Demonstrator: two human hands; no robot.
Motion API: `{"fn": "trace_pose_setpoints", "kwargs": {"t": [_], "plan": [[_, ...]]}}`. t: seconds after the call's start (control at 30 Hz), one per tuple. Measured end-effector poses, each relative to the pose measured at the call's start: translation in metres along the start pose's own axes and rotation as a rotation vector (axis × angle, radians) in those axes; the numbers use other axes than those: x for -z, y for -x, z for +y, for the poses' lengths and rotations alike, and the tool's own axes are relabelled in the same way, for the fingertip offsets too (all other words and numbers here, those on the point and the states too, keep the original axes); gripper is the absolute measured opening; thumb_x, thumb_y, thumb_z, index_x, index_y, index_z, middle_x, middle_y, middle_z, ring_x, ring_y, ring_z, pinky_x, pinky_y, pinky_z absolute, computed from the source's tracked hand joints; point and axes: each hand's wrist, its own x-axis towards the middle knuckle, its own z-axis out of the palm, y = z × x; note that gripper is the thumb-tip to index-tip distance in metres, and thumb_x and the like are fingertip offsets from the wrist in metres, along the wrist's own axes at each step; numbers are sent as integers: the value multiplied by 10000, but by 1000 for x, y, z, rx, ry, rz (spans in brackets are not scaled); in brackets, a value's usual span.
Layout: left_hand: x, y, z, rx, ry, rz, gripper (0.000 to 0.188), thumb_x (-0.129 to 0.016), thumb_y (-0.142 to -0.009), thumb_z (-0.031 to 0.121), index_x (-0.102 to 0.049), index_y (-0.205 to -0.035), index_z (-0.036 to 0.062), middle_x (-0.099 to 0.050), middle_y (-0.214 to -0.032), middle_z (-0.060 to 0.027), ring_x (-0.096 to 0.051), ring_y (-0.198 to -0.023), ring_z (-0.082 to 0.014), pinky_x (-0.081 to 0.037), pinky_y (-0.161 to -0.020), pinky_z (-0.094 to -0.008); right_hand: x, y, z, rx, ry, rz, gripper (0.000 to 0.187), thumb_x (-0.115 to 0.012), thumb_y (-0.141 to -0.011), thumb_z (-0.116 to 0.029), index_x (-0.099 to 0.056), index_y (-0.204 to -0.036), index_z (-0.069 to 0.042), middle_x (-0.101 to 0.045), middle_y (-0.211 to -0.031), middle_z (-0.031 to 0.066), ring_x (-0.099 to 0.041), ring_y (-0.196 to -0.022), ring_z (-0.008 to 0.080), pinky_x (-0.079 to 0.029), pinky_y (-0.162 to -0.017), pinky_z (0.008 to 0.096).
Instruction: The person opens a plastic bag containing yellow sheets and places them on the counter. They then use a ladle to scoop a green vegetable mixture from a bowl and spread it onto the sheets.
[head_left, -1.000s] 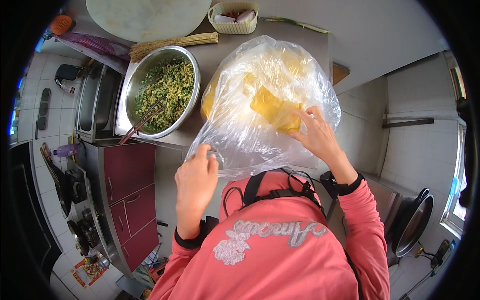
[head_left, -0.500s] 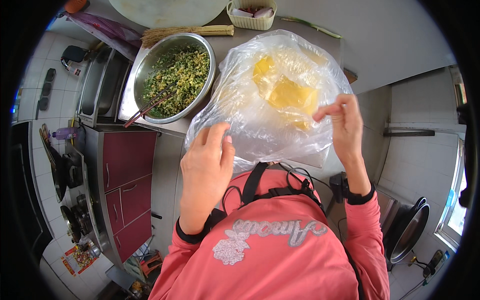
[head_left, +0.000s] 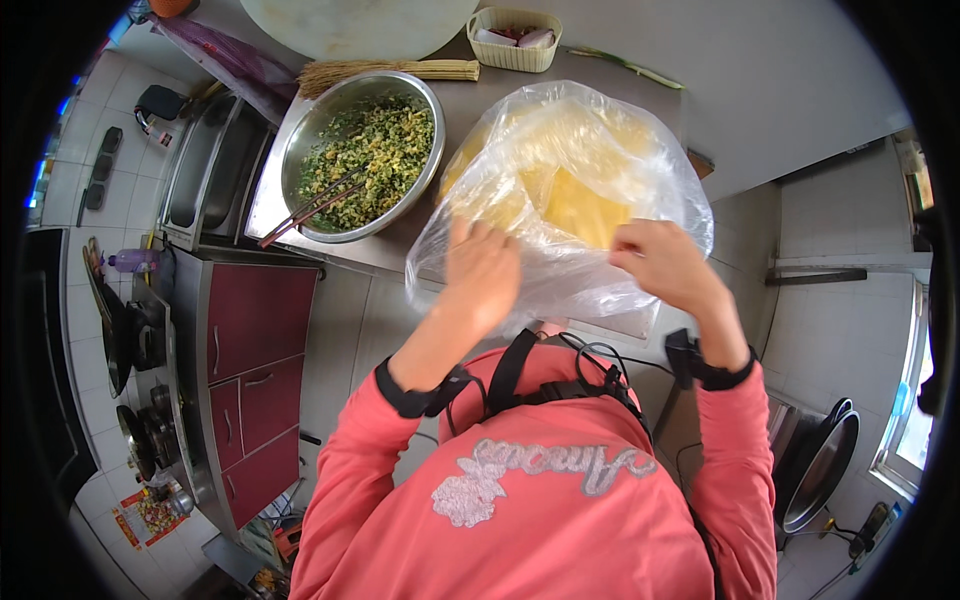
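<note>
A person in a pink top works over a clear plastic bag [head_left: 540, 145] of yellow sheets [head_left: 585, 210], which rests on the kitchen surface [head_left: 457, 105] right of a steel bowl [head_left: 298, 160] of chopped greens. The left hand [head_left: 484, 268], blurred, is partly open over the bag's near left side; the right hand [head_left: 662, 258] curls its fingers together at the right. Whether either grips the plastic cannot be told.
</note>
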Motion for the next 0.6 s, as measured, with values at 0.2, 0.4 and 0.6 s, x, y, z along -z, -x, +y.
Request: {"fn": "trace_pose_setpoints", "kwargs": {"t": [0.2,0.4,0.6], "plan": [[12,46,-35,218,-143,172,173,-596,-766,107,-672,-911,51,-635,-973,-118,-540,-1026,-275,-257,-1020,-490,32,32,27,-181,-718,348,162,-638,-867,-160,-586,-801,-21,-573,-797,12,-481,-747,86,-391,-682,245],[30,25,0,62,118,393,227,-602,-843,158,-609,-1060,93,-583,-1086,-99,-524,-1080,-275,-279,-1017,-477,9,35,-6,66,-230,673,195,-653,-860,-203,-576,-836,-26,-533,-1236,129,-520,-1058,238,-395,-922,333],[-4,-21,31,-102,221,253,317,-585,-873,239,-551,-1133,61,-620,-1059,-131,-575,-1001,-298,-341,-951,-429,15,-6,-23,216,358,347,116,-656,-756,-70,-631,-866,-44,-625,-1110,125,-585,-992,309,-447,-848,409]]}}
